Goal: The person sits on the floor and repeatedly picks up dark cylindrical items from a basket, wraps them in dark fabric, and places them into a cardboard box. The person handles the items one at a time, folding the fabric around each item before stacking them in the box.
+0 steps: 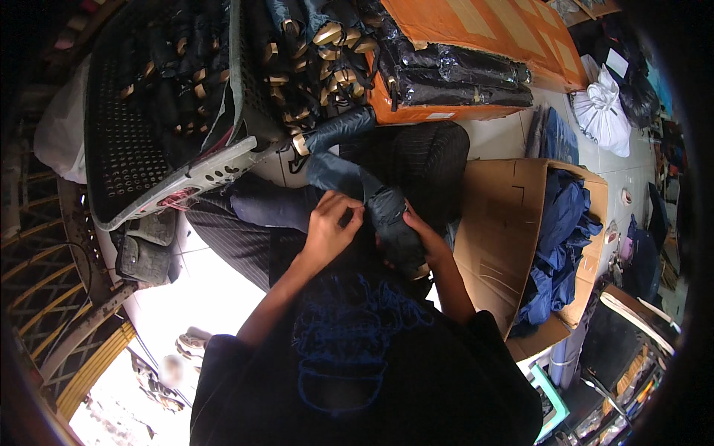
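Over my lap, my right hand [428, 236] is wrapped round a rolled dark folding umbrella [396, 223], which lies tilted with its lower end toward my shirt. My left hand [332, 227] is beside it, thumb and fingers pinched together at the edge of its dark cloth. A loose flap of blue-black cloth [338, 172] stretches up and left from the roll. Just beyond that flap lies another rolled umbrella [341, 129] with a gold-coloured handle end and a black wrist loop. The fingertips of my right hand are partly hidden behind the roll.
A grey perforated plastic basket [216, 169] holding several rolled umbrellas stands at left. More umbrellas [327, 70] are piled beyond my legs, beside an orange carton [446, 111] with plastic-wrapped dark bundles. At right, a brown carton [487, 238] contains blue cloth [554, 245]. A white sack [602, 111] sits farther back.
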### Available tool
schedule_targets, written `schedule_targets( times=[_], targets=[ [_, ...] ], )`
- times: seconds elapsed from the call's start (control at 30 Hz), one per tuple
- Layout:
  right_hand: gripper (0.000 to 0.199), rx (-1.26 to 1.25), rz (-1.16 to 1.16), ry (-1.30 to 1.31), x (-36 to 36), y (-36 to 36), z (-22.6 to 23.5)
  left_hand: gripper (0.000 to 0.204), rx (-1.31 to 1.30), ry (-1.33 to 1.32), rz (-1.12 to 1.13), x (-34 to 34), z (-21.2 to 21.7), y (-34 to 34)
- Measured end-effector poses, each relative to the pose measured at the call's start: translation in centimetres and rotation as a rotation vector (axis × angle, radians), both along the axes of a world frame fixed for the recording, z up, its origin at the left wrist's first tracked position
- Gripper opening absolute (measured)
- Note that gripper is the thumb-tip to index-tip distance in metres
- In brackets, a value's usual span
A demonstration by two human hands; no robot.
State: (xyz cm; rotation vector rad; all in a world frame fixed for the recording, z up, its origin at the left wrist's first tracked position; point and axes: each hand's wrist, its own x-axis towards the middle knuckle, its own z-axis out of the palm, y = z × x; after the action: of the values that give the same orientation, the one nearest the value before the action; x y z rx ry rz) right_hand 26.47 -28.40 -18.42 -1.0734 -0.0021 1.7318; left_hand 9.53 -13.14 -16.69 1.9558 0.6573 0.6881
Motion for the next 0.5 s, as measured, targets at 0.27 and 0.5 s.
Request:
schedule_targets(
  times=[0.27, 0.5],
  targets=[
    [0.076, 0.060, 0.103, -0.426, -0.3, 1.2, 0.6, 0.009, -0.081, -0.079, 0.068, 1.0, 0.9, -1.2],
    [0.073, 0.097, 0.156, -0.511, -1.2, 2.9, 3.1, 0.015, -0.220, -0.080, 0.214, 2.0, 2.2, -1.0]
  ],
)
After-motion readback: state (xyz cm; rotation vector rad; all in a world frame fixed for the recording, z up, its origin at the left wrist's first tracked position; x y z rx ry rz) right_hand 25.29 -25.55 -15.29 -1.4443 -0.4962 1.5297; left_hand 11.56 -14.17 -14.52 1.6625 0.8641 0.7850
